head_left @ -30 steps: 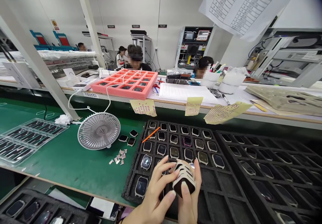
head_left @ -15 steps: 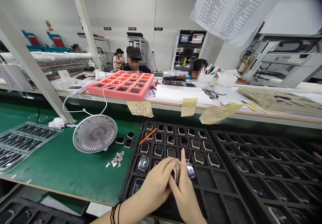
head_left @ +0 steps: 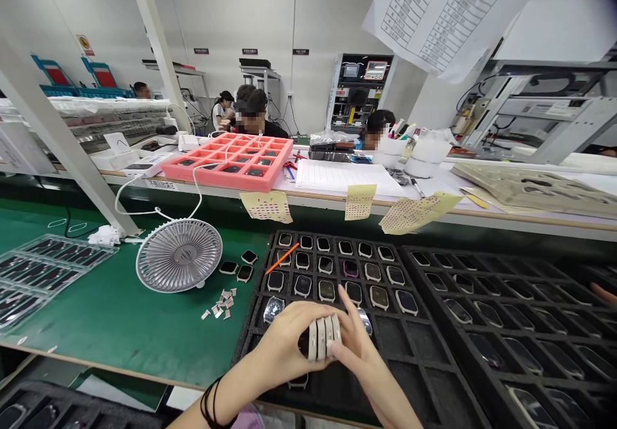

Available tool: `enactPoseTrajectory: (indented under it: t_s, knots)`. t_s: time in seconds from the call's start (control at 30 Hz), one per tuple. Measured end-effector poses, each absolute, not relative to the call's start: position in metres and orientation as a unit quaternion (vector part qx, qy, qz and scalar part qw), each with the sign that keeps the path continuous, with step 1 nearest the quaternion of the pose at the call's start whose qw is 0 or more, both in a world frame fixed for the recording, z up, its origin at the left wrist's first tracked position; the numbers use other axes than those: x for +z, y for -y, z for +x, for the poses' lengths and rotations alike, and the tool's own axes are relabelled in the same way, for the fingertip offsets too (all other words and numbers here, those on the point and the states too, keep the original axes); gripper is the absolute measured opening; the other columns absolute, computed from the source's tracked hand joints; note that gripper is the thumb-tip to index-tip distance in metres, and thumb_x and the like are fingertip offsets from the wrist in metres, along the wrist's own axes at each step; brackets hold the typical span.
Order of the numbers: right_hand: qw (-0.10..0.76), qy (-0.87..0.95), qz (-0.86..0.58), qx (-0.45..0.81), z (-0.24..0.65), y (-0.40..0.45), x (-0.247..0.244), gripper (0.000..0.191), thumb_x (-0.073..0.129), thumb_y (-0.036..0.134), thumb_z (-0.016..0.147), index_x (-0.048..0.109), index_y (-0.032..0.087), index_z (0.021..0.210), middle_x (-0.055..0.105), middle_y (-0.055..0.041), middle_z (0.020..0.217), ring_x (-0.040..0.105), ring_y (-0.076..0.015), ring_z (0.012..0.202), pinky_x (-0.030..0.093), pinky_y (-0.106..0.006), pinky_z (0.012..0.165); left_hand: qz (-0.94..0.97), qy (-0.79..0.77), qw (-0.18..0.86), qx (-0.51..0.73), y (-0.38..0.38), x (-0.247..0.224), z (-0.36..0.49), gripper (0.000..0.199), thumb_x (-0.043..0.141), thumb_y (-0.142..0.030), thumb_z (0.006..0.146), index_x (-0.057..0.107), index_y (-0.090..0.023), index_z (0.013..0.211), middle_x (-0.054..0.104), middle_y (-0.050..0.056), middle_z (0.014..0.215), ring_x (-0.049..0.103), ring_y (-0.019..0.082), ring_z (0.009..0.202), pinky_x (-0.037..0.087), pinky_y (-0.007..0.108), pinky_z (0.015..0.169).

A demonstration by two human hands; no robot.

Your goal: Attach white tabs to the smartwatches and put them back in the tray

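Note:
My left hand (head_left: 287, 340) and my right hand (head_left: 354, 345) press together on a stack of several pale smartwatch cases (head_left: 322, 339), which shows its edges side by side. Their faces are mostly hidden by my fingers. Both hands hover over a black foam tray (head_left: 385, 345) holding rows of watches (head_left: 326, 290) in its slots. One watch with a metal-edged case (head_left: 272, 309) sits just beyond my left hand, and another (head_left: 365, 322) lies partly hidden by my right hand.
A second black foam tray (head_left: 501, 332) lies to the right, and a co-worker's hand (head_left: 603, 293) shows at its far edge. On the green mat to the left are a fan (head_left: 178, 255), loose watch bodies (head_left: 236, 270), small pieces (head_left: 222, 304) and clear plastic trays (head_left: 43, 275).
The stack has turned in my hands, from a dark face showing to its edges showing side by side. My fingers now wrap it from both sides, and the whole view has drifted slightly left.

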State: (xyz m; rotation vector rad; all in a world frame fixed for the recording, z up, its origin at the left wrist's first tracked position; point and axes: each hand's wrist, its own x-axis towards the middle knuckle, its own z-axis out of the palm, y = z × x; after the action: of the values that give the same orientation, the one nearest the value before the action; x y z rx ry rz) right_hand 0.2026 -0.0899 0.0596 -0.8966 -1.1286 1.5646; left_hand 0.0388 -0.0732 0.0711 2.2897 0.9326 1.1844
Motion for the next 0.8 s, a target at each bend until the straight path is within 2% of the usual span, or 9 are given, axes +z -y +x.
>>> enactPoseTrajectory:
  t_s: [0.13, 0.23, 0.33, 0.47, 0.8]
  knots:
    - [0.42, 0.418, -0.321, 0.739, 0.209, 0.083, 0.064, 0.07, 0.078, 0.044, 0.064, 0.055, 0.025, 0.128, 0.067, -0.0081, 0.111, 0.061, -0.0269, 0.105, 0.045, -0.041, 0.093, 0.84, -0.286, 0.197, 0.417, 0.077, 0.077, 0.038, 0.052, 0.071, -0.027, 0.074, 0.05, -0.023, 0.122, 0.067, 0.009, 0.115, 0.061, 0.024, 0.109, 0.045, 0.039, 0.098]
    - [0.397, 0.403, -0.325, 0.758, 0.211, 0.082, 0.062, 0.057, 0.083, 0.041, 0.059, 0.067, 0.022, 0.11, 0.071, -0.0071, 0.098, 0.063, -0.0274, 0.1, 0.046, -0.041, 0.091, 0.846, -0.272, 0.211, 0.407, 0.078, 0.077, 0.038, 0.054, 0.073, -0.027, 0.074, 0.05, -0.022, 0.122, 0.067, 0.01, 0.117, 0.061, 0.024, 0.109, 0.044, 0.039, 0.1]
    - [0.397, 0.401, -0.346, 0.75, 0.212, 0.082, 0.055, 0.051, 0.086, 0.036, 0.056, 0.07, 0.02, 0.101, 0.072, -0.0062, 0.091, 0.065, -0.0255, 0.09, 0.049, -0.04, 0.085, 0.838, -0.298, 0.262, 0.373, 0.079, 0.079, 0.037, 0.052, 0.075, -0.023, 0.072, 0.054, -0.021, 0.119, 0.065, 0.01, 0.12, 0.058, 0.025, 0.114, 0.044, 0.038, 0.101]
    - [0.424, 0.38, -0.366, 0.736, 0.21, 0.085, 0.047, 0.05, 0.087, 0.028, 0.053, 0.07, 0.019, 0.1, 0.073, -0.0067, 0.091, 0.066, -0.0242, 0.087, 0.05, -0.038, 0.081, 0.819, -0.331, 0.328, 0.335, 0.079, 0.083, 0.036, 0.051, 0.074, -0.017, 0.07, 0.058, -0.022, 0.118, 0.063, 0.008, 0.123, 0.053, 0.025, 0.12, 0.044, 0.037, 0.101]
    - [0.478, 0.331, -0.413, 0.701, 0.204, 0.091, 0.035, 0.048, 0.088, 0.026, 0.044, 0.072, 0.018, 0.088, 0.071, -0.0048, 0.079, 0.064, -0.0244, 0.077, 0.052, -0.035, 0.07, 0.838, -0.304, 0.317, 0.322, 0.077, 0.082, 0.042, 0.051, 0.074, -0.017, 0.073, 0.057, -0.022, 0.121, 0.065, 0.008, 0.122, 0.058, 0.023, 0.115, 0.045, 0.036, 0.102]
